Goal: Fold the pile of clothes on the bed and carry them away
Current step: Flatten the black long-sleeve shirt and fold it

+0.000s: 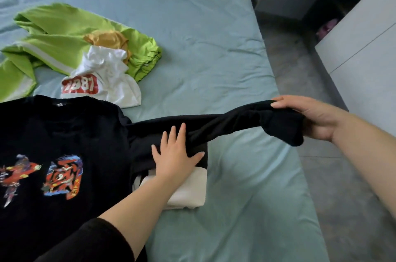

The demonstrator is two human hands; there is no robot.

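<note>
On pale blue bed [192, 26], black shirt [64, 128], grey floor [300, 68] beside, white cabinet [364, 47]

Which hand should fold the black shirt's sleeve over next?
Probably right: the right hand grips the sleeve end, while the left hand lies flat on the black shirt, pinning it near the shoulder.

The crumpled white garment [111, 68] on the bed carries a red block [79, 86] with large white numerals that read about "1987"; a crease bends the first digit and the last could be a 1 or a 7. The black T-shirt [64, 128] has a colourful chest print [63, 177] with a small yin-yang sign at its middle, and any lettering in the print is too small to read.
</note>
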